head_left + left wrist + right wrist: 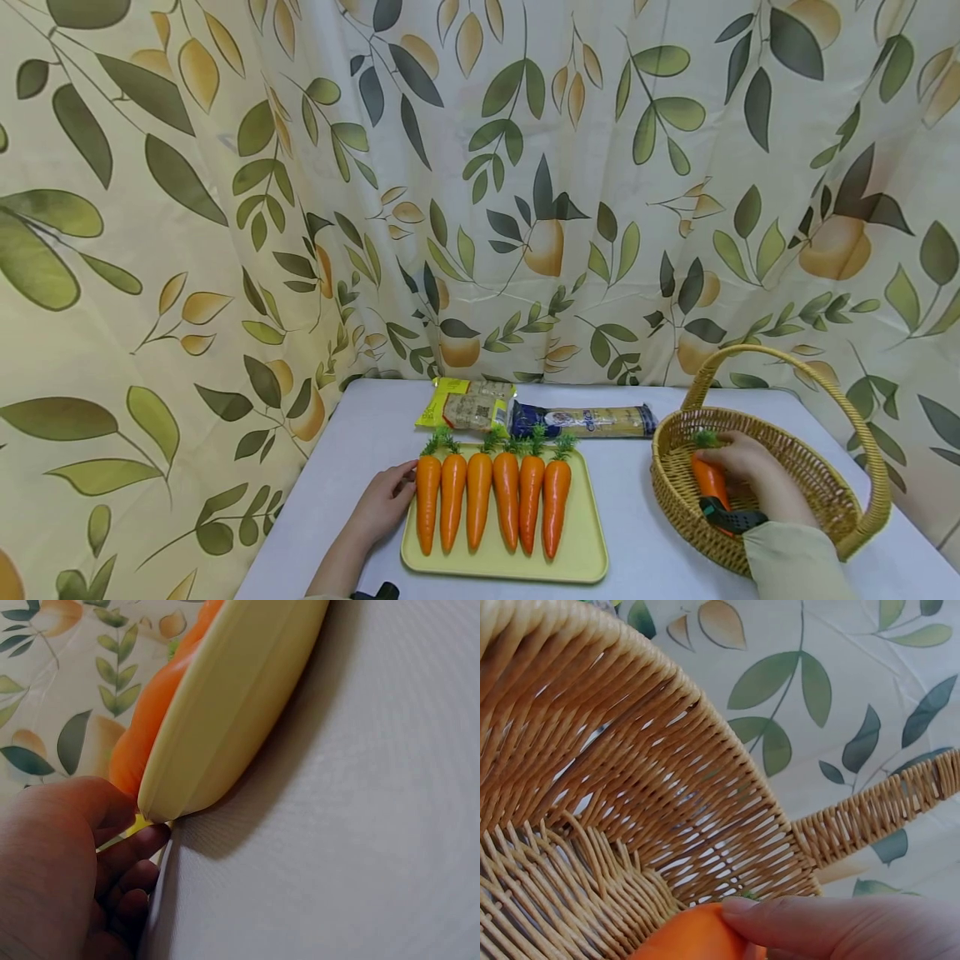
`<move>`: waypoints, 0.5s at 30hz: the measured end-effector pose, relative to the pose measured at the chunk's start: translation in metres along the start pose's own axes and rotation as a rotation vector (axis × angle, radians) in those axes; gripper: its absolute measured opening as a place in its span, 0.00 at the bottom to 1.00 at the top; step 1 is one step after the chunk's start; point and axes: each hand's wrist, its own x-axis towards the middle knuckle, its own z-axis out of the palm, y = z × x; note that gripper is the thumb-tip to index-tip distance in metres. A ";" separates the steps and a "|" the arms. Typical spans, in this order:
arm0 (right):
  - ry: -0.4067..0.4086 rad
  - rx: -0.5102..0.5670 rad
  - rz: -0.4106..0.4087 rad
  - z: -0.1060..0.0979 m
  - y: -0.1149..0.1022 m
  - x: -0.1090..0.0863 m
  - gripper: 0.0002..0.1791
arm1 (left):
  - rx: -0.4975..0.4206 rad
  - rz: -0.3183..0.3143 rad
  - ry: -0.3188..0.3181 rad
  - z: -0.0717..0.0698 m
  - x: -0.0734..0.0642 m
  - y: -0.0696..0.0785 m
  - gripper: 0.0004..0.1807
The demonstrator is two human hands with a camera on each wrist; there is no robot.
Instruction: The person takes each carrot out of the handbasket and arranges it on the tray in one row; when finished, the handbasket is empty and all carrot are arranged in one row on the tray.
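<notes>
Several orange carrots with green tops lie side by side on a pale yellow tray. At the tray's left edge is my left hand; in the left wrist view its thumb and forefinger pinch the rim near the outermost carrot. To the right stands a wicker basket with a tall arched handle. My right hand reaches inside it and grips another carrot, green top toward the back. The right wrist view shows the thumb against that carrot, low over the woven bottom.
Behind the tray lie a yellow bag with a clear window and a blue-ended packet of long pasta. The basket handle arches over the right arm's side. A leaf-patterned curtain closes off the white table at the back.
</notes>
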 end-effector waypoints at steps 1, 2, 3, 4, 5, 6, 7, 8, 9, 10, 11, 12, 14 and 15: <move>0.007 -0.012 -0.009 -0.001 -0.001 -0.001 0.52 | 0.001 0.000 -0.001 0.000 0.000 0.000 0.23; 0.015 -0.025 -0.015 -0.001 -0.003 -0.003 0.53 | 0.002 -0.001 -0.002 0.000 0.000 0.000 0.23; 0.023 -0.044 -0.021 -0.002 -0.004 -0.005 0.53 | 0.002 -0.001 -0.002 0.000 0.001 0.000 0.23; 0.035 -0.061 -0.034 -0.003 -0.005 -0.006 0.53 | 0.001 -0.003 -0.003 0.001 0.001 0.000 0.23; 0.049 -0.078 -0.043 -0.004 -0.006 -0.007 0.53 | 0.003 -0.004 -0.004 0.001 0.001 -0.001 0.23; 0.063 -0.090 -0.048 -0.004 -0.007 -0.008 0.53 | 0.003 -0.005 -0.005 0.001 0.001 -0.001 0.23; 0.073 -0.095 -0.057 -0.005 -0.008 -0.010 0.52 | 0.006 -0.006 -0.007 0.001 0.001 -0.001 0.23; 0.085 -0.105 -0.065 -0.006 -0.009 -0.011 0.52 | 0.006 -0.007 -0.007 0.001 0.001 -0.001 0.23; 0.094 -0.109 -0.073 -0.006 -0.010 -0.012 0.51 | 0.005 -0.008 -0.009 0.001 0.001 -0.001 0.23; 0.103 -0.109 -0.077 -0.007 -0.011 -0.013 0.49 | 0.004 -0.010 -0.010 0.001 0.001 -0.001 0.23; 0.103 -0.095 -0.076 -0.007 -0.012 -0.014 0.48 | 0.003 -0.012 -0.011 0.001 0.001 -0.001 0.23; 0.108 -0.086 -0.078 -0.008 -0.014 -0.016 0.48 | 0.002 -0.013 -0.012 0.001 0.001 -0.001 0.23; 0.117 -0.066 -0.087 -0.010 -0.017 -0.019 0.47 | -0.001 -0.016 -0.013 0.001 0.001 -0.001 0.24; 0.125 -0.048 -0.089 -0.010 -0.019 -0.020 0.47 | -0.003 -0.017 -0.012 0.001 0.001 0.000 0.24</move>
